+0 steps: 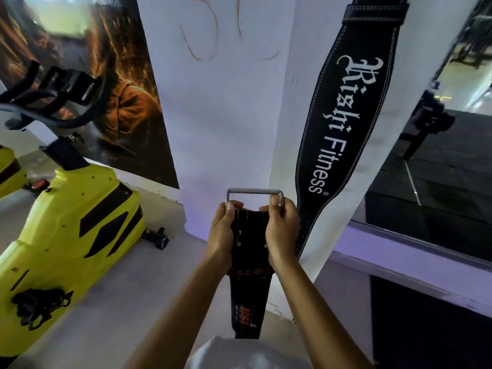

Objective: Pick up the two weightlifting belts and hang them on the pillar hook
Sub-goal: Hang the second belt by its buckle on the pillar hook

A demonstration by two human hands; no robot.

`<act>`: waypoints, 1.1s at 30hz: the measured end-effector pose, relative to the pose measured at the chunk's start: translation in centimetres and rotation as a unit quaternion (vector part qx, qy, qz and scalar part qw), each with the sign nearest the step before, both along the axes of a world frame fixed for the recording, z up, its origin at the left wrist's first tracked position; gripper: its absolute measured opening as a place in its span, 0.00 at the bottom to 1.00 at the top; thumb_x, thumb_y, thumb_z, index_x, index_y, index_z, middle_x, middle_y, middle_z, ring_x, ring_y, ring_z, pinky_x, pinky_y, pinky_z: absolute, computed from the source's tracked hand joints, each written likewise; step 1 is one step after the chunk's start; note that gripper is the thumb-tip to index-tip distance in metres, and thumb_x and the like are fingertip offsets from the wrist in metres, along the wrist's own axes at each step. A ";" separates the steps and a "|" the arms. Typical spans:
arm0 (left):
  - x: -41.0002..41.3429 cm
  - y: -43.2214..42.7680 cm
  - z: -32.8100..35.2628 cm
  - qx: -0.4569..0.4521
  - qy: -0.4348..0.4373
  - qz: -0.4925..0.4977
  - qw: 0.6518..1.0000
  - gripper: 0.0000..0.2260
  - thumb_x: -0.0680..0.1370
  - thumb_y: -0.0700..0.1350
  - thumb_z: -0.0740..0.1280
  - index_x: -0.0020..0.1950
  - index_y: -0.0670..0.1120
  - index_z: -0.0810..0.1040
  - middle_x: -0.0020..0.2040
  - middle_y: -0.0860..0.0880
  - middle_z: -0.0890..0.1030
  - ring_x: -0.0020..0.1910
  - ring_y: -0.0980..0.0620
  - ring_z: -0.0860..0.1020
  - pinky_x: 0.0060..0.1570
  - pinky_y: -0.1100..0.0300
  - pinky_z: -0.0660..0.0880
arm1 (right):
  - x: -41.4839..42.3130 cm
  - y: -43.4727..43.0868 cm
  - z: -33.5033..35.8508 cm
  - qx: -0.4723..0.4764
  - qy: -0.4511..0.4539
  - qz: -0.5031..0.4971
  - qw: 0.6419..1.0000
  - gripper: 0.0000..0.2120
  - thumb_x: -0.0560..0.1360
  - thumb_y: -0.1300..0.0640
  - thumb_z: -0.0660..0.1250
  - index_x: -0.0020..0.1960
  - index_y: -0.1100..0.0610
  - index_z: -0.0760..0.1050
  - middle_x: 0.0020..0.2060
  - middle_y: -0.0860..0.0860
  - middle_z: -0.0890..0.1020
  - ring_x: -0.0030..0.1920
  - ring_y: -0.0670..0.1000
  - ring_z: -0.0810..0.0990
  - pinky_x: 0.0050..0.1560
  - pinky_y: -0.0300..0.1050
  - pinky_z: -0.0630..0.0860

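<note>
Both the left hand [221,233] and the right hand [282,230] are closed around the buckle end of a black weightlifting belt [249,235], thumbs against its steel buckle [254,193], before the white pillar [226,115].

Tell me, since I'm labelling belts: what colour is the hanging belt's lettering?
White, on the black hanging belt; the head view shows it clearly.

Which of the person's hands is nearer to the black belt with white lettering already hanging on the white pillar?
Right. The right hand sits just beside the hanging black lettered belt, near its lower end; the left hand is farther away, across the held black belt.
</note>
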State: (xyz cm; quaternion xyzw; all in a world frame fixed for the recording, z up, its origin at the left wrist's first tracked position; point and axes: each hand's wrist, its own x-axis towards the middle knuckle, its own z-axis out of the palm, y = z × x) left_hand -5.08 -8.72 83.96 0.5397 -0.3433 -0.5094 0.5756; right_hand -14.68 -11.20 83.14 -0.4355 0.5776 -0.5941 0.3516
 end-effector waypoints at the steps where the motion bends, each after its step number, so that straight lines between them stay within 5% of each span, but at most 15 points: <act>1: -0.4 0.1 -0.1 -0.012 0.002 0.002 1.000 0.14 0.84 0.51 0.55 0.52 0.44 0.77 0.48 0.45 0.80 0.46 0.46 0.78 0.53 0.48 0.76 | -0.3 0.1 0.1 -0.010 -0.014 -0.019 1.000 0.13 0.82 0.52 0.60 0.51 0.59 0.78 0.36 0.47 0.83 0.37 0.43 0.80 0.44 0.44 0.74; 7: -1.1 -0.1 0.3 -0.066 -0.006 -0.047 0.997 0.16 0.84 0.52 0.57 0.43 0.49 0.79 0.44 0.50 0.82 0.41 0.46 0.78 0.43 0.51 0.77 | -3.5 0.8 0.4 -0.055 -0.033 0.026 0.998 0.12 0.82 0.53 0.61 0.47 0.55 0.81 0.32 0.49 0.85 0.38 0.46 0.83 0.51 0.49 0.78; 12: -0.1 -2.6 2.6 -0.141 -0.057 -0.114 0.982 0.17 0.84 0.49 0.57 0.42 0.43 0.79 0.40 0.48 0.83 0.36 0.53 0.78 0.39 0.60 0.74 | -5.1 0.3 2.4 -0.095 -0.026 0.022 0.995 0.08 0.81 0.55 0.63 0.47 0.54 0.80 0.32 0.48 0.84 0.37 0.44 0.82 0.48 0.41 0.76; 21: -1.2 -6.3 9.4 -0.214 -0.034 -0.139 0.966 0.16 0.84 0.49 0.58 0.48 0.38 0.77 0.40 0.45 0.82 0.37 0.51 0.79 0.37 0.62 0.75 | -7.5 -2.3 9.7 -0.214 0.065 0.010 0.975 0.07 0.80 0.59 0.66 0.52 0.63 0.79 0.31 0.49 0.83 0.33 0.36 0.80 0.41 0.28 0.72; 27: -2.9 -9.7 18.3 -0.303 -0.080 -0.158 0.937 0.15 0.83 0.48 0.60 0.47 0.38 0.77 0.41 0.42 0.81 0.37 0.54 0.80 0.36 0.63 0.77 | -10.4 -4.8 18.9 -0.305 0.164 -0.022 0.938 0.04 0.80 0.59 0.64 0.48 0.55 0.78 0.32 0.46 0.82 0.34 0.38 0.80 0.39 0.30 0.73; 33: -6.2 -12.3 27.9 -0.401 -0.178 -0.062 0.896 0.15 0.82 0.48 0.63 0.37 0.46 0.79 0.35 0.49 0.83 0.39 0.49 0.82 0.43 0.44 0.83 | -13.2 -6.8 29.1 -0.376 0.232 -0.102 0.891 0.06 0.80 0.59 0.65 0.47 0.61 0.77 0.33 0.50 0.80 0.35 0.49 0.79 0.37 0.33 0.72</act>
